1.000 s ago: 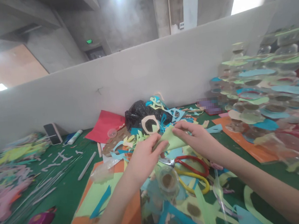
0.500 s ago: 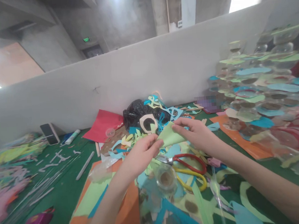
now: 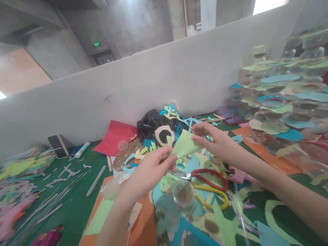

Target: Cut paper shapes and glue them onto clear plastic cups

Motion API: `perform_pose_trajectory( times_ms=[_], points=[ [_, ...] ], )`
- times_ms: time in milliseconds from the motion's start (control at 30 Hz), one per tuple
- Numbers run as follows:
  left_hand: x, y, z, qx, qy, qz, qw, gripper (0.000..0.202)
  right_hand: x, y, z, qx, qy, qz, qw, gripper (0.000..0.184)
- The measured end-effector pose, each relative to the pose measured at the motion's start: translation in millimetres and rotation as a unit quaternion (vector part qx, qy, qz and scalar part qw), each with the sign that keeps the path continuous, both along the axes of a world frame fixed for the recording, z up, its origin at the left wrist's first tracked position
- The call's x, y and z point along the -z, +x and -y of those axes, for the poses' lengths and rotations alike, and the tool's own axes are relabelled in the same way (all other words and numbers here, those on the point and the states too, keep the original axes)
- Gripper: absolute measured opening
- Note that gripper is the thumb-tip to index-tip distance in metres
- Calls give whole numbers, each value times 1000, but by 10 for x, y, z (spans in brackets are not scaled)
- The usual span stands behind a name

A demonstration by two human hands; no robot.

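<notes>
At the far left of the green table, a dark-faced phone leaned near the white partition. To its right lay a red sheet and, nearer the wearer, an orange sheet. The left hand had thumb and fingers closed on the left corner of a light green paper. This paper was raised between both hands, above paper scraps, a clear cup and red-and-yellow-handled scissors. The right hand had thumb and forefinger slightly parted at the paper's right edge; whether they gripped it could not be determined. Stacked clear cups stood at far right
</notes>
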State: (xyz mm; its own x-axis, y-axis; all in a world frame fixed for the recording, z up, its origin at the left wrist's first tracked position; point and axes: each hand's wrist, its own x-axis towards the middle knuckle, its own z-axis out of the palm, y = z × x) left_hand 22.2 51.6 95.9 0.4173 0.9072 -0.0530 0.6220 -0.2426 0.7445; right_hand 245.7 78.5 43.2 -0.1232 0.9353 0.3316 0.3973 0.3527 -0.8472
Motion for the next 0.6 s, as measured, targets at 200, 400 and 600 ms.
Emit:
perform_pose_trajectory(
  times_ms=[200,400,600],
  points=[
    [126,39,-79,-60,-5,186,981,21,-5,29,-27,-77,-97,-22,992,51],
    [205,287,70,-55,-52,302,950,24,51,-311,199,-233,-119,-179,948,32],
    [202,299,134,-41,-69,305,949,20,40,-339,248,-249,-114,-217,937,27]
  ],
)
